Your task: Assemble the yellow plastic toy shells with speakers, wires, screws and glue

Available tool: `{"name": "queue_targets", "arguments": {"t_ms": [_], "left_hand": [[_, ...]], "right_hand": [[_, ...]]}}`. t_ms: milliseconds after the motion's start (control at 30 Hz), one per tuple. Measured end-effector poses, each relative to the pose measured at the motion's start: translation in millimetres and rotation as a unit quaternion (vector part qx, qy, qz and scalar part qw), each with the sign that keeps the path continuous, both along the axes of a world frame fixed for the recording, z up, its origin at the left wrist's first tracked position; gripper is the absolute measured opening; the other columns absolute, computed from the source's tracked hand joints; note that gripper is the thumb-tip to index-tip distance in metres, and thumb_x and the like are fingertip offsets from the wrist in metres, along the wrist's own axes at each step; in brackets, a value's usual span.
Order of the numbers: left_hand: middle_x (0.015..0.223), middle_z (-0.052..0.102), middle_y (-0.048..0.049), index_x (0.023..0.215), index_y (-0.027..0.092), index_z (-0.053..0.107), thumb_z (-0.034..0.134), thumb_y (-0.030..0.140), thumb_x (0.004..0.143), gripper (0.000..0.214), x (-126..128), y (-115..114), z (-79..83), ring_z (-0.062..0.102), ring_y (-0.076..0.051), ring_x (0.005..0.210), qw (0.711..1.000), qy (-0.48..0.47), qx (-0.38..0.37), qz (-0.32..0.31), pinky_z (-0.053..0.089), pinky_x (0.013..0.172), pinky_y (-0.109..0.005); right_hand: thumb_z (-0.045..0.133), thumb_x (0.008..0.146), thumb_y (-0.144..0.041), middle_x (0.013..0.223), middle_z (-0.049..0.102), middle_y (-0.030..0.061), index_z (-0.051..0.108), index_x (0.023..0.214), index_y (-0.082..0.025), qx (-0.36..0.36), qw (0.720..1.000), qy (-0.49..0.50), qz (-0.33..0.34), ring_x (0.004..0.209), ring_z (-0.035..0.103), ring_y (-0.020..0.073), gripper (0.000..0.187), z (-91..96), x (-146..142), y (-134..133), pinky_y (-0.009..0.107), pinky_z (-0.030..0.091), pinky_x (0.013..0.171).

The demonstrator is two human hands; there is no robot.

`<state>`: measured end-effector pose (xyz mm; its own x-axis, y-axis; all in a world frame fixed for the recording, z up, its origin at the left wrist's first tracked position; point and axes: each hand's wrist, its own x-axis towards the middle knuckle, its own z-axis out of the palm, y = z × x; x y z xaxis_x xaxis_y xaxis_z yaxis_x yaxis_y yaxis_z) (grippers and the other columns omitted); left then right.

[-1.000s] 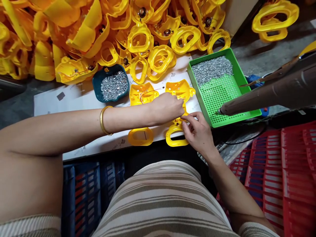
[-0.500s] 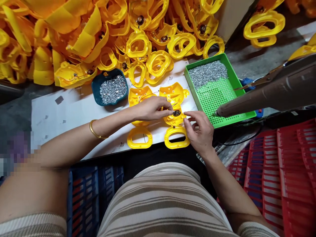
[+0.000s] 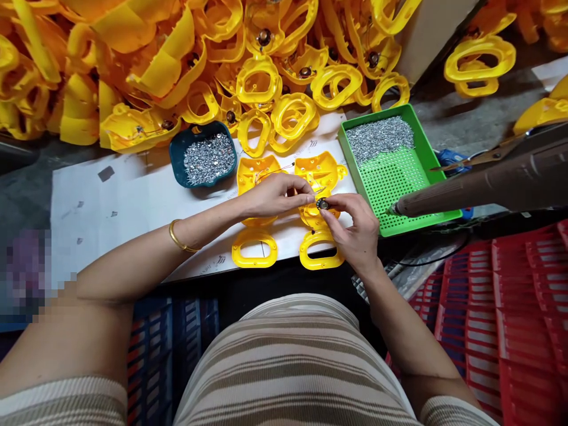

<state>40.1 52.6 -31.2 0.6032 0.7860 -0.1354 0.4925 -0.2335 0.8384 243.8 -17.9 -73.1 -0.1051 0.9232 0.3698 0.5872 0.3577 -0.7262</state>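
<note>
Two yellow plastic shells lie on the white sheet (image 3: 119, 195) in front of me, a left shell (image 3: 254, 171) and a right shell (image 3: 320, 168), each with a loop handle towards me. My right hand (image 3: 355, 231) pinches a small dark round part (image 3: 322, 204) over the right shell. My left hand (image 3: 275, 194) reaches across the left shell, its fingertips pressed together beside that round part, near thin wires.
A heap of yellow shells (image 3: 155, 53) fills the back. A dark teal dish of screws (image 3: 207, 155) sits left of the shells, a green perforated tray of screws (image 3: 390, 160) on the right. A brown hanging tool (image 3: 479, 183) points at the tray. Red crates (image 3: 510, 307) stand at right.
My left hand drew back from the right shell, uncovering the round part. My right hand moved up from the handle and pinched that part.
</note>
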Motion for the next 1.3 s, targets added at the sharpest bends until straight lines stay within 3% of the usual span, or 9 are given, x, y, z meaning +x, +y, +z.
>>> {"name": "queue_targets", "arguments": {"t_ms": [200, 400, 733, 933, 1100, 1300], "left_hand": [[0.064, 0.065, 0.0004, 0.095, 0.015, 0.067, 0.050, 0.036, 0.093, 0.027, -1.4, -15.2, -4.8, 0.057, -0.011, 0.056, 0.981, 0.057, 0.123, 0.142, 0.041, 0.060, -0.024], [0.093, 0.071, -0.0041, 0.106, 0.017, 0.061, 0.046, 0.024, 0.092, 0.021, 3.2, -27.3, -17.3, 0.064, -0.015, 0.077, 0.956, 0.133, 0.216, 0.148, 0.044, 0.070, -0.027], [0.120, 0.066, -0.0107, 0.142, 0.016, 0.041, 0.054, 0.033, 0.089, 0.057, 10.4, -41.2, -21.3, 0.066, -0.022, 0.097, 0.957, 0.188, 0.198, 0.103, 0.051, 0.077, -0.032], [0.091, 0.074, -0.0071, 0.151, 0.017, 0.030, 0.050, 0.037, 0.092, 0.065, 19.3, -44.3, -20.7, 0.070, -0.026, 0.082, 0.943, 0.277, 0.168, 0.076, 0.053, 0.073, -0.035], [0.090, 0.074, -0.0084, 0.145, 0.018, 0.042, 0.049, 0.032, 0.092, 0.055, 24.3, -41.9, -18.7, 0.071, -0.028, 0.085, 0.943, 0.285, 0.155, 0.078, 0.053, 0.076, -0.037], [0.103, 0.073, -0.0092, 0.143, 0.023, 0.046, 0.052, 0.035, 0.091, 0.054, 25.7, -35.7, -16.4, 0.069, -0.030, 0.097, 0.948, 0.278, 0.143, 0.065, 0.053, 0.080, -0.038]], "right_hand": [[0.062, 0.091, -0.038, 0.092, 0.065, 0.0066, 0.069, 0.100, -0.022, -0.015, 0.990, -0.141, -0.018, 0.091, 0.060, 0.0234, 0.020, 5.2, 1.7, 0.4, 0.038, 0.047, 0.083], [0.064, 0.089, -0.043, 0.090, 0.064, 0.0056, 0.070, 0.098, -0.024, -0.056, 0.965, -0.258, -0.012, 0.092, 0.055, 0.0248, 0.023, 2.8, -5.9, 4.8, 0.038, 0.037, 0.077], [0.058, 0.092, -0.046, 0.087, 0.066, 0.0067, 0.070, 0.096, -0.024, -0.050, 0.955, -0.292, -0.018, 0.088, 0.055, 0.0248, 0.026, 4.8, -10.7, 8.8, 0.037, 0.031, 0.069], [0.064, 0.089, -0.043, 0.086, 0.066, 0.0067, 0.070, 0.093, -0.023, -0.047, 0.953, -0.299, -0.018, 0.088, 0.057, 0.0252, 0.021, 3.3, -10.7, 13.0, 0.036, 0.034, 0.070], [0.064, 0.088, -0.028, 0.087, 0.066, 0.0070, 0.073, 0.103, -0.021, -0.068, 0.958, -0.271, 0.070, 0.085, 0.059, 0.0230, 0.019, 6.6, 1.3, 19.3, 0.034, 0.042, 0.073], [0.060, 0.089, -0.026, 0.091, 0.065, 0.0069, 0.075, 0.108, -0.019, -0.089, 0.965, -0.237, 0.072, 0.076, 0.060, 0.0179, 0.024, 5.8, 7.7, 19.6, 0.030, 0.044, 0.068]]}}
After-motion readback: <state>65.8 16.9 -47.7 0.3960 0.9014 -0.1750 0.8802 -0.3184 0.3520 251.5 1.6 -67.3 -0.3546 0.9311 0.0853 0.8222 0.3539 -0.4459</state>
